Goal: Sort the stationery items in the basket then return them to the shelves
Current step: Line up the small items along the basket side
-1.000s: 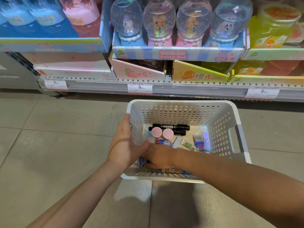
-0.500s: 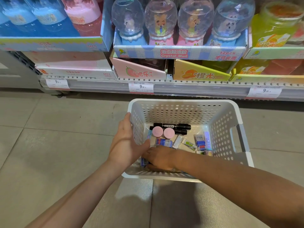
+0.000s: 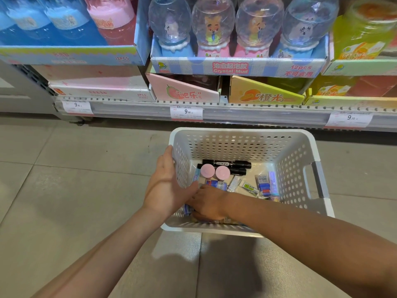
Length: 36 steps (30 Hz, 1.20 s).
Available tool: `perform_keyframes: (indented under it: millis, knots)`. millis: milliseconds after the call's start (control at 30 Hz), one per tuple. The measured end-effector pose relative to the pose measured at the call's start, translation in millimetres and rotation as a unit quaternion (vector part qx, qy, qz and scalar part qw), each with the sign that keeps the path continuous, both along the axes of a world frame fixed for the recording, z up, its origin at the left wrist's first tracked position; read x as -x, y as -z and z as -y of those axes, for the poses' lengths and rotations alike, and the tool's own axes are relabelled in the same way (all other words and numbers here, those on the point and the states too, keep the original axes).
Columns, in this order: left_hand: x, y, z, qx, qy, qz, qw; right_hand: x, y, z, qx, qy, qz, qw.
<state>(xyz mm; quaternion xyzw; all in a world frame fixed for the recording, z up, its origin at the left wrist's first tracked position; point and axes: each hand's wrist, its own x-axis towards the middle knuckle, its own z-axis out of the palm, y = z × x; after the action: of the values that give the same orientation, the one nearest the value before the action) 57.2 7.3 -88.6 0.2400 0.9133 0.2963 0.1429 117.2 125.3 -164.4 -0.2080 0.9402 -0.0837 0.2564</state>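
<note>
The right hand (image 3: pixel 207 203) is down inside the white perforated basket (image 3: pixel 240 145), at its near left corner, palm down with the fingers bent over a clutter of small packets (image 3: pixel 189 209) on the bottom; whether it actually has hold of one cannot be told, since the fingertips are hidden under the hand itself. The left hand (image 3: pixel 165 186) rests against the outside of the basket's left wall, fingers straight and pointing away along the rim, thumb hooked over the edge into the basket just beside the right hand. The basket stands on a grey tiled floor (image 3: pixel 64 190) and has a grey handle (image 3: pixel 319 179) on its right side. Farther in, past the hands, lie the stationery items: two black markers (image 3: pixel 227 164) side by side against the far wall, two round pink caps (image 3: pixel 214 171) just in front of them, a blue-and-red packet (image 3: pixel 217 184) touching the right hand's knuckles, and several small erasers (image 3: pixel 250 188) and blue packets (image 3: pixel 265 184) towards the right wall. Beyond the basket runs the lowest shelf (image 3: pixel 257 114) with three price tags reading 9.90 (image 3: pixel 186 111), and above it display boxes of clear domed Crystal Mud toys (image 3: pixel 236 67), blue and pink jars (image 3: pixel 64 22) and yellow-green jars (image 3: pixel 365 31).
</note>
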Motion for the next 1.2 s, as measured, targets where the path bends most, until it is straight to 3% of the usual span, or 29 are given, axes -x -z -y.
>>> perform_keyframes:
  millis: [400, 800, 1033, 1100, 1200]
  knots:
    - [-0.4, -0.7, 0.3, 0.007, 0.007, 0.001, 1.000, -6.0, 4.1, -3.2, 0.017, -0.064, -0.078, 0.995]
    - [0.3, -1.7, -1.2, -0.011, -0.011, 0.038, 0.999, -23.7, -43.4, -35.5, 0.036, -0.088, -0.162, 0.982]
    - [3.8, 3.5, -1.8, 0.002, 0.001, 0.021, 1.000, -43.9, -43.6, -65.3, -0.034, -0.073, -0.051, 0.995]
    - [4.2, 3.9, -2.2, 0.005, -0.001, 0.024, 1.000, -48.4, -44.5, -70.5, -0.037, -0.034, -0.005, 0.999]
    - [3.1, 3.7, -1.9, 0.007, -0.002, 0.020, 1.000, -46.2, -46.4, -65.5, 0.034, 0.086, 0.066, 0.993]
